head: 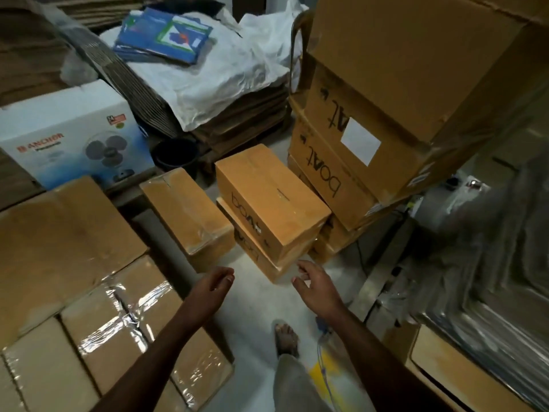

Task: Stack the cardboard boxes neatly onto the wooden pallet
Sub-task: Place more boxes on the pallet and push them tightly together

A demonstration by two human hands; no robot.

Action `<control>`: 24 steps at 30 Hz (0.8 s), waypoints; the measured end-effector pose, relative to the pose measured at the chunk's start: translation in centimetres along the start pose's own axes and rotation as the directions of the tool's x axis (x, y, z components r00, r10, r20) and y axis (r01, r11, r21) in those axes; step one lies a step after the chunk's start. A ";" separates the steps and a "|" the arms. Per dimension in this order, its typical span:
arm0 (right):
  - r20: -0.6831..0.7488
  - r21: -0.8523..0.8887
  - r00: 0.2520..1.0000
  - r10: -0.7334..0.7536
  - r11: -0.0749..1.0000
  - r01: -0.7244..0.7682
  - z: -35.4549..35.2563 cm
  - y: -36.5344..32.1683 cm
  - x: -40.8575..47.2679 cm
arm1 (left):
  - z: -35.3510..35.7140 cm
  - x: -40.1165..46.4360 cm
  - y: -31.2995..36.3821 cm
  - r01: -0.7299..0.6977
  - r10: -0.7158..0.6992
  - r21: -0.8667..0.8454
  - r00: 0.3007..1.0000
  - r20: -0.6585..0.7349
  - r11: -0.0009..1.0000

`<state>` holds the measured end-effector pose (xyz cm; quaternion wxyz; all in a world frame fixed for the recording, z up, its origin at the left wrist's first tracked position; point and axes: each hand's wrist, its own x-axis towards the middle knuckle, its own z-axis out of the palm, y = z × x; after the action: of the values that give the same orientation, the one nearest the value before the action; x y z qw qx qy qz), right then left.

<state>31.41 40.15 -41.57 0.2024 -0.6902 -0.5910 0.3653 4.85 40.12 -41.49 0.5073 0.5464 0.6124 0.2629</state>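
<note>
Reaching forward over the pale floor (255, 307), the left hand (212, 285) and right hand (315, 285) hang empty, each grip loose with fingers relaxed, touching nothing. Just beyond the right hand, a small boAt carton (267, 200) sits on a second boAt carton (267, 257) on the floor. A taped carton (187, 215) stands just left of them, and a tall stack of boAt cartons (371, 120) rises to their right. No wooden pallet can be made out.
</note>
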 end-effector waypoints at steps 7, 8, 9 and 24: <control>0.121 -0.075 0.982 0.143 0.988 -0.134 -2.8 6.8 19.0 | 11.9 18.1 0.5 0.411 -0.408 -0.156 0.911 0.052 0.898; 0.118 -0.092 0.981 0.153 0.986 -0.142 -2.8 8.0 21.9 | 13.7 21.1 0.3 0.477 -0.474 -0.188 0.878 0.063 0.858; 0.115 -0.114 0.981 0.159 0.983 -0.146 -2.6 9.2 24.5 | 15.4 23.7 -0.1 0.529 -0.531 -0.218 0.846 0.057 0.820; -0.041 0.122 0.878 0.478 0.874 -0.470 1.5 22.2 39.2 | 28.9 38.5 -8.5 0.532 -0.774 -0.647 0.616 -0.147 0.546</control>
<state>46.50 72.78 -68.71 0.1644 -0.8142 -0.3758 0.4109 31.97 67.21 -71.88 0.5575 0.0318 0.7652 0.3204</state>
